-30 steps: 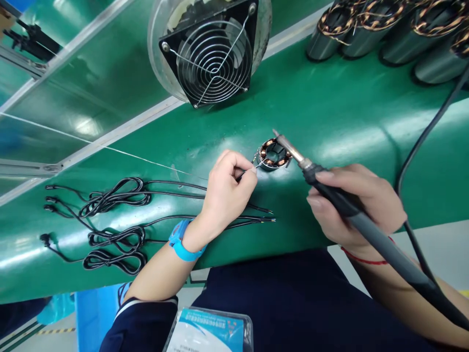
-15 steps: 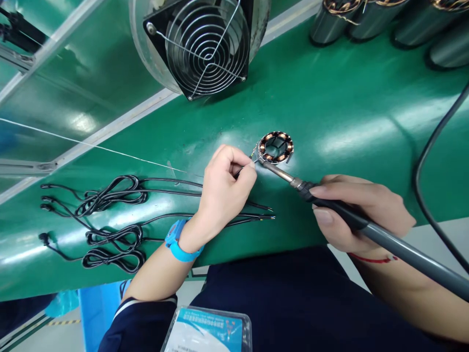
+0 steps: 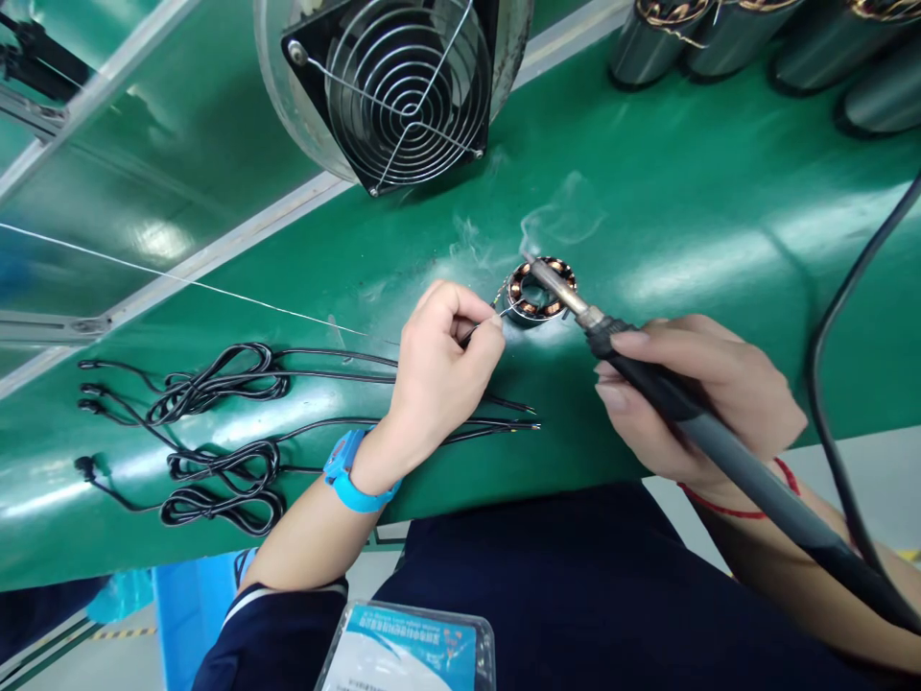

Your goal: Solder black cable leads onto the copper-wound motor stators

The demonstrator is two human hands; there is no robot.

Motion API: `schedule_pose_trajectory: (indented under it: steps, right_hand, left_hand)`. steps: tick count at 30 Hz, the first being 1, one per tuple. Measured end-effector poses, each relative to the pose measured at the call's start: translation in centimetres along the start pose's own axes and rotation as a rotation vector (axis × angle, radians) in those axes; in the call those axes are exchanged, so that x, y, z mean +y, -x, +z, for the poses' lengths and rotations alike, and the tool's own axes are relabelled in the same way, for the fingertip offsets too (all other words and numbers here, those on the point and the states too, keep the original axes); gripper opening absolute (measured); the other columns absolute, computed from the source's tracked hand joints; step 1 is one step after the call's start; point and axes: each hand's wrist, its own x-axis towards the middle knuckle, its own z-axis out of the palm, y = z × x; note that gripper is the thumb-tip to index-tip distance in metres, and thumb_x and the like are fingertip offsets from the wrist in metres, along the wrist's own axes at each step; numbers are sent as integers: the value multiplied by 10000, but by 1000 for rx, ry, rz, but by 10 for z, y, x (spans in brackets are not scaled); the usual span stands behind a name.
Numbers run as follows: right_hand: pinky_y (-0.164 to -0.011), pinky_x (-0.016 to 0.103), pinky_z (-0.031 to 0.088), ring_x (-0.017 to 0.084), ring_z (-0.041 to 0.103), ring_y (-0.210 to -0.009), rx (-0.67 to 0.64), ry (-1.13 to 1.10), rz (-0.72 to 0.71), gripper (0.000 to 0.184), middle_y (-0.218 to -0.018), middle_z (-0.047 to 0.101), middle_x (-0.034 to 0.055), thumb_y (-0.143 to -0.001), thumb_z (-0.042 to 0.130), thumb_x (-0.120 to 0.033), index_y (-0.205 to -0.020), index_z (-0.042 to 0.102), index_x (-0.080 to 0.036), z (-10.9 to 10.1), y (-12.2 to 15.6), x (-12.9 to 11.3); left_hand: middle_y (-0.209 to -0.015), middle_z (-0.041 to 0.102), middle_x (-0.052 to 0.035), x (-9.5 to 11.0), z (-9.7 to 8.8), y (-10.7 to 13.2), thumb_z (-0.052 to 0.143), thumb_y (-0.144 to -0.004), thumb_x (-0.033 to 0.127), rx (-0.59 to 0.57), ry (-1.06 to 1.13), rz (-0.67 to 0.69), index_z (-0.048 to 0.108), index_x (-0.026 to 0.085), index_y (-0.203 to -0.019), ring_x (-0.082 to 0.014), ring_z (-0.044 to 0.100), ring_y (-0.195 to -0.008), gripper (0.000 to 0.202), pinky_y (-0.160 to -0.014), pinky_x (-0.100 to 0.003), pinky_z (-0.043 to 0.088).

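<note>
A motor stator (image 3: 515, 290) with copper windings stands on the green bench, its ring facing up. My right hand (image 3: 701, 398) is wrapped round the grip of a soldering iron (image 3: 673, 389). The iron's metal tip hangs over the far left part of the ring, and thin smoke curls up near it. Left of the stator, my left hand (image 3: 450, 360) pinches a thin solder wire whose short end sticks out toward the ring. Something dark also shows between thumb and fingers, largely hidden. Twisted leads run from the stator toward these fingertips.
Coiled black cables (image 3: 223, 470) lie to the left, their stripped ends passing under my left wrist. A fan with a wire guard (image 3: 410, 110) stands behind the stator. Several dark cylinders (image 3: 658, 43) with copper windings line the back right. The iron's cord (image 3: 816, 336) loops at right.
The soldering iron has swung up and away from my left fingertips, its tip now above the stator's ring. Smoke has appeared. My left hand has stayed nearly still.
</note>
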Motion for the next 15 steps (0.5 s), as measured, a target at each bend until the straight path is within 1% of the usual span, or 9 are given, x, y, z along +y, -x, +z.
schedule_pose_trajectory:
  steps: [3,6,8,10,13,15]
  right_hand:
    - [-624,313,572,194,699,-755,-39,73,114,514,-977,728,18,-824,677,-161,-1309,576,-298,1,-4,-3]
    - [-782,343,596,206,720,-898,-99,71,227,499,-1118,710,-12,-903,611,-203,-1361,512,-377,0,-19,-7]
    - [-849,363,584,206,712,-936,-166,90,255,443,-1123,708,-11,-937,557,-214,-1349,514,-370,-1,-32,-8]
    - [-883,382,567,218,694,-992,-248,130,260,411,-1110,709,0,-939,540,-221,-1334,524,-334,0,-42,-6]
    - [-911,398,539,232,660,-1057,-336,158,264,443,-1120,700,14,-919,541,-224,-1356,500,-285,3,-47,-3]
    - [-904,400,529,229,657,-1040,-358,174,258,440,-1097,702,19,-921,523,-228,-1359,494,-261,4,-47,-2]
  left_hand:
    - [-715,509,18,0,0,0,541,-764,25,0,-6,-1,496,199,-686,-99,486,-649,196,-566,-248,394]
    - [-716,513,20,1,0,-1,545,-765,31,5,-2,0,504,195,-691,-97,488,-649,185,-573,-249,393]
    - [-716,514,21,1,0,-1,548,-765,36,7,-2,-5,508,192,-691,-94,486,-646,178,-573,-245,389]
    - [-719,514,22,1,0,-1,545,-766,36,9,-4,-8,509,188,-691,-89,482,-643,173,-575,-239,386]
    - [-724,511,24,1,1,-1,535,-768,34,9,-2,-11,506,182,-692,-81,478,-638,169,-577,-228,383]
    - [-727,511,25,0,1,-1,535,-768,32,8,-4,-7,505,181,-695,-78,477,-639,168,-582,-223,384]
